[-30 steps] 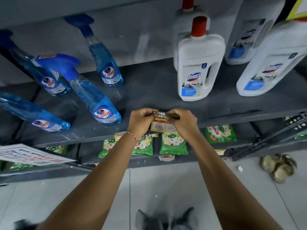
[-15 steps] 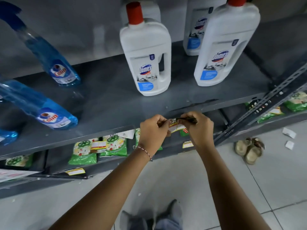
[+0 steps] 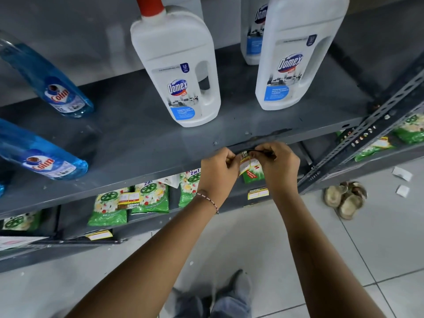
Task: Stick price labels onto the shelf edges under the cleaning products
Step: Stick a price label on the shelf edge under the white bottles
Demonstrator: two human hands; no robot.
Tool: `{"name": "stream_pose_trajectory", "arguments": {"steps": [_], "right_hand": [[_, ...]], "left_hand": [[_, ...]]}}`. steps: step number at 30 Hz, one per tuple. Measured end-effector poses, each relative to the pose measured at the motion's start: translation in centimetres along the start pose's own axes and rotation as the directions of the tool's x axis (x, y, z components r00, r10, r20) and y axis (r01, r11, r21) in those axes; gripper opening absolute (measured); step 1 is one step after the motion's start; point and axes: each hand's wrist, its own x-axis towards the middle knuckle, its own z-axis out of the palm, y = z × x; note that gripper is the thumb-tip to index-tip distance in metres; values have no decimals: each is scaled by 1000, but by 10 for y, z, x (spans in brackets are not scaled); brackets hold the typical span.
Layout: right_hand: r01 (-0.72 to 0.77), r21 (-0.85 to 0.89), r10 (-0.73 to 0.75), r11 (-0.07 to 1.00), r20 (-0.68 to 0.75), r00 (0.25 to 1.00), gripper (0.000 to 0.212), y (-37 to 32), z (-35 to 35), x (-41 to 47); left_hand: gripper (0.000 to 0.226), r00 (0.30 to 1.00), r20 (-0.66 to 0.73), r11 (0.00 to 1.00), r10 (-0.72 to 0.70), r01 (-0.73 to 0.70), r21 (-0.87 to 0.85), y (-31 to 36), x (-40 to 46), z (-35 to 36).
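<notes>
One price label (image 3: 246, 163) pinched by left hand (image 3: 218, 173) and right hand (image 3: 278, 167), three Domex bottles (image 3: 179, 72), two Colin bottles (image 3: 49, 87)

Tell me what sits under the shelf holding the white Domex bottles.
Green packets line the lower shelf, with yellow price tags on its front edge. Both hands, left and right, pinch a label and cover whatever lies directly behind them.

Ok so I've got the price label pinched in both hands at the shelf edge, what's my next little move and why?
Probably press the price label flat against the shelf edge, under the Domex bottles. Your left hand and right hand hold it by its top, just in front of that edge, and its lower part hangs loose and curled, so it does not look stuck yet.
</notes>
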Motion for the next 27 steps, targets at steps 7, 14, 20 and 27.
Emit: {"name": "stream_pose_trajectory", "arguments": {"steps": [7,14,20,27], "right_hand": [[-65,-122,42,990,-178,983,39,-5,-3,1],[-180,-60,157,982,-271,949,44,1,1,-6],[-278,89,291,956,-388,875,26,8,32,-37],[-142,-89,155,986,157,975,14,40,138,-105]], "left_hand": [[38,1000,11,991,3,-4,136,-4,9,-5],[49,998,31,948,46,-53,312,-3,6,-15],[42,990,67,949,123,-137,285,-33,-12,-22],[11,962,175,944,-208,150,295,-166,-39,-56]]}}
